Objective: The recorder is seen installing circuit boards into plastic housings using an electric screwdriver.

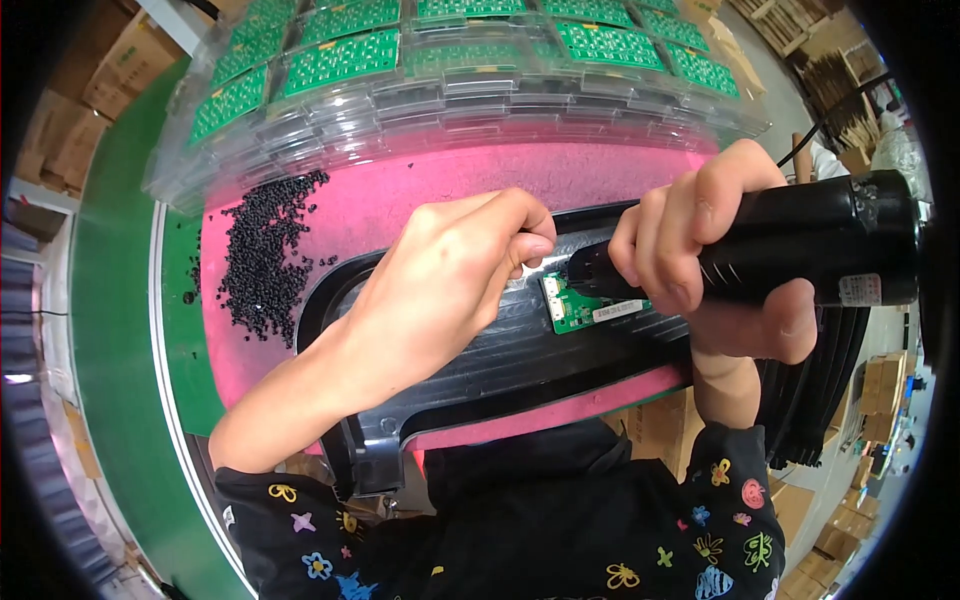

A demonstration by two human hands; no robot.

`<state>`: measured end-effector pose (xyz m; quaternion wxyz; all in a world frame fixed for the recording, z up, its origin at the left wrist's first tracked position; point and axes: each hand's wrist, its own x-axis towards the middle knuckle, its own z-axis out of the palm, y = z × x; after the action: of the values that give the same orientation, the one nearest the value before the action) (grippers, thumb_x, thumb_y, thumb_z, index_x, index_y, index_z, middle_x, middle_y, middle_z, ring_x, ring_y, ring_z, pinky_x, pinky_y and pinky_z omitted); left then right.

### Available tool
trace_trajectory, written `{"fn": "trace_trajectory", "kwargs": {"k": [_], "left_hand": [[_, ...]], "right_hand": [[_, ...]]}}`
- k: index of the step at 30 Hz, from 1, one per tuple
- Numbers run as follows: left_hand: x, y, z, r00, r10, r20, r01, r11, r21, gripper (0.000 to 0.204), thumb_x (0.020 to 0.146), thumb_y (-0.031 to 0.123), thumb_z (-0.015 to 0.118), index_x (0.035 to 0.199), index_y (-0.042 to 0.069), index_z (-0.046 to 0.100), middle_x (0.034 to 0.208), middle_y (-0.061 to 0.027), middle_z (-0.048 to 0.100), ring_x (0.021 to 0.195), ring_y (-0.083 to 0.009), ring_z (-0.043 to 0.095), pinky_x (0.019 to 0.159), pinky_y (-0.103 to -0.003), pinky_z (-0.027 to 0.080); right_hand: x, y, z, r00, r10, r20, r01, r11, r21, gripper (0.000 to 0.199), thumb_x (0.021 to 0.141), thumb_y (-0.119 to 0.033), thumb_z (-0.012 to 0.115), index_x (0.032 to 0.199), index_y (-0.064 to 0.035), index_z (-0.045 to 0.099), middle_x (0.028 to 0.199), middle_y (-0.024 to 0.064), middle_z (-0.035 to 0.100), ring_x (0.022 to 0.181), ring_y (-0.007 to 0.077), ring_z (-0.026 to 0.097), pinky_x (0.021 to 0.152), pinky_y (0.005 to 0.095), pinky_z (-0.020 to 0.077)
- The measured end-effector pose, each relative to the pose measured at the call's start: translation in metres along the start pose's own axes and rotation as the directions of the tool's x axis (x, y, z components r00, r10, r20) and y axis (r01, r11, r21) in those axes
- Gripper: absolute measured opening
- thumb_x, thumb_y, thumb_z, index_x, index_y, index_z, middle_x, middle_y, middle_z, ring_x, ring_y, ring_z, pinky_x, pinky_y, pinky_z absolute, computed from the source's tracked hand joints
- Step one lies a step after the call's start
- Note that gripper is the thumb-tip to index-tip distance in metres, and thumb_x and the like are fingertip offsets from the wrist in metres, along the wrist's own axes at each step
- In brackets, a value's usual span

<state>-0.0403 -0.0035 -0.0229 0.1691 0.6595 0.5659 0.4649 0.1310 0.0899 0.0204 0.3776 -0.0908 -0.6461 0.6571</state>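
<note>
My right hand (690,230) is wrapped round a thick black electric screwdriver (820,240), held almost level. Its tip end points left, over a small green circuit board (572,312) with white connectors and a white label. The board lies in a long black plastic housing (480,350) with a raised rim. Just left of the driver's tip, my left hand (450,255) is closed, thumb and forefinger pinched together. Whatever sits between those fingertips is too small or hidden to name. Part of the board is covered by the screwdriver and my right fingers.
A heap of small black pieces that look like screws (262,255) is spread on the pink mat (440,170) at left. Stacked clear plastic trays (470,100) of green circuit boards fill the far side. Black strips (820,380) and cardboard boxes (885,400) stand at right.
</note>
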Motion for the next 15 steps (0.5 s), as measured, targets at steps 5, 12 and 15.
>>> {"fn": "trace_trajectory", "kwargs": {"k": [5, 12, 15], "left_hand": [[-0.002, 0.003, -0.001, 0.993, -0.052, 0.109, 0.048, 0.998, 0.041, 0.007, 0.086, -0.001, 0.064, 0.092, -0.002, 0.062, 0.076, -0.013, 0.064, 0.061, -0.0214, 0.064, 0.055, -0.031, 0.05], [-0.003, -0.005, -0.001, 0.996, 0.025, 0.084, -0.027, 0.999, 0.026, 0.011, 0.084, 0.0, 0.066, 0.094, -0.003, 0.063, 0.08, -0.0165, 0.066, 0.068, -0.0323, 0.066, 0.061, -0.036, 0.052], [-0.001, -0.006, -0.003, 0.994, 0.047, 0.103, -0.05, 0.998, 0.027, 0.011, 0.083, 0.0, 0.066, 0.094, -0.003, 0.064, 0.082, -0.0172, 0.066, 0.067, -0.0318, 0.065, 0.06, -0.036, 0.052]], "right_hand": [[0.002, 0.005, 0.004, 1.0, 0.012, -0.026, -0.013, 0.999, -0.038, 0.054, 0.08, -0.055, 0.065, 0.095, -0.007, 0.045, 0.058, -0.001, 0.049, 0.048, 0.0107, 0.046, 0.05, 0.0267, 0.0399], [0.013, 0.011, 0.007, 0.999, -0.024, -0.041, 0.019, 0.993, -0.114, 0.055, 0.079, -0.056, 0.065, 0.091, -0.0068, 0.043, 0.056, -0.0011, 0.046, 0.044, 0.0092, 0.04, 0.046, 0.0265, 0.0366], [0.024, 0.021, -0.005, 0.97, 0.011, 0.242, -0.025, 0.998, 0.056, 0.055, 0.08, -0.056, 0.065, 0.091, -0.0065, 0.043, 0.056, -0.0012, 0.045, 0.044, 0.009, 0.039, 0.045, 0.0264, 0.0356]]}}
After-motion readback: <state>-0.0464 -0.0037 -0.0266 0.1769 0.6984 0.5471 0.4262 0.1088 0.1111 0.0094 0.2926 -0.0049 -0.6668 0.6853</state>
